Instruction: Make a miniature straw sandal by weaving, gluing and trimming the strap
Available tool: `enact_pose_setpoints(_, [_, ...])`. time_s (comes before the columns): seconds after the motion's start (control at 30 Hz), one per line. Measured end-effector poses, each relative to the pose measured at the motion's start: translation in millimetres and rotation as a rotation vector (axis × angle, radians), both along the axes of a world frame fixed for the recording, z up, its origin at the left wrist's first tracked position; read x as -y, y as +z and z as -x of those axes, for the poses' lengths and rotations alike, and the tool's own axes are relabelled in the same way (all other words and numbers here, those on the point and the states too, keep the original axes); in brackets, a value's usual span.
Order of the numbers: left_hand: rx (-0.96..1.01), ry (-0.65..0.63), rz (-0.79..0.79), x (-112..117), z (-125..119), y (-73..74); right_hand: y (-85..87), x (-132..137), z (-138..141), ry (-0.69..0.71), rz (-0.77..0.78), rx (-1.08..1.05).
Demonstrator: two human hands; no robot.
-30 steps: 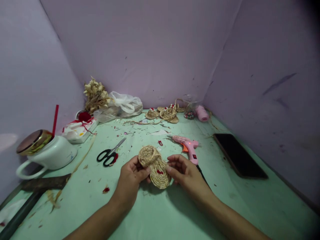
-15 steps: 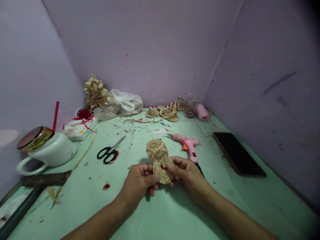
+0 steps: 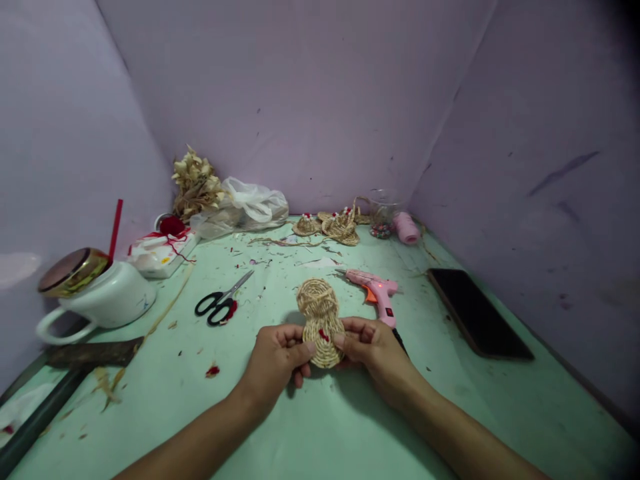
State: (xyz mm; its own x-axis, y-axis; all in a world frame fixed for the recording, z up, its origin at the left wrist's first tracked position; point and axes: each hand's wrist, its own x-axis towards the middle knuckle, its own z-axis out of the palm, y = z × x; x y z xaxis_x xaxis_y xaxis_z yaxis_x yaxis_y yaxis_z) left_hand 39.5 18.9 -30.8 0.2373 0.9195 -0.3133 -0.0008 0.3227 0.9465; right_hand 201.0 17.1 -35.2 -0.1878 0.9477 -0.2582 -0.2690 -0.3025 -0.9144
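Both hands grip a small woven straw slipper (image 3: 325, 353), made of coiled straw rope with a strap across its far end and a bit of red on the near sole. My left hand (image 3: 280, 353) pinches its left edge between thumb and fingers. On the opposite edge, my right hand (image 3: 373, 350) does the same. Beyond the right hand lies a pink glue gun (image 3: 377, 287) with an orange trigger and a small lit light. Black-handled scissors (image 3: 223, 298) rest to the left, over some red scraps.
A white mug (image 3: 107, 300) and a hammer-like tool (image 3: 93, 353) are at left. Farther back are dried flowers (image 3: 196, 183), a plastic bag (image 3: 255, 203), finished straw pieces (image 3: 340, 227), a clear cup (image 3: 384, 210) and pink thread (image 3: 406, 229). A phone (image 3: 477, 310) lies at right.
The slipper has turned slightly and now points more straight away from me. My right fingers have shifted to its edge, showing more of the red patch. The view has moved a little.
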Motion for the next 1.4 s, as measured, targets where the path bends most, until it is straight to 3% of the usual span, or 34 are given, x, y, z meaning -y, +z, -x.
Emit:
enact_pose_setpoints(0.33, [-0.135,-0.081,0.009,-1.2,3.3,3.1,0.7,-0.6,-0.5,0.064,-0.017,0.159])
enact_pose_setpoints(0.4, [-0.281,-0.131,-0.029,-2.8,5.3,6.2,0.2,-0.4,-0.7,0.084,-0.053,0.322])
enact_pose_setpoints(0.57, [-0.805,-0.122,-0.407,-6.2,11.5,18.0,6.1,-1.0,-11.8,0.011,-0.312,0.963])
enact_pose_setpoints(0.7, [-0.954,-0.180,-0.363,-8.6,15.4,19.2,14.7,0.9,-16.7,0.071,-0.307,1.177])
enact_pose_setpoints(0.83, [-0.937,-0.191,-0.337,-8.0,15.0,15.3,16.2,6.8,-11.3,0.211,-0.312,1.214])
enact_pose_setpoints(1.4, [-0.847,-0.164,-0.333,-8.2,11.7,7.8,13.0,5.5,-9.0,0.181,-0.341,1.239])
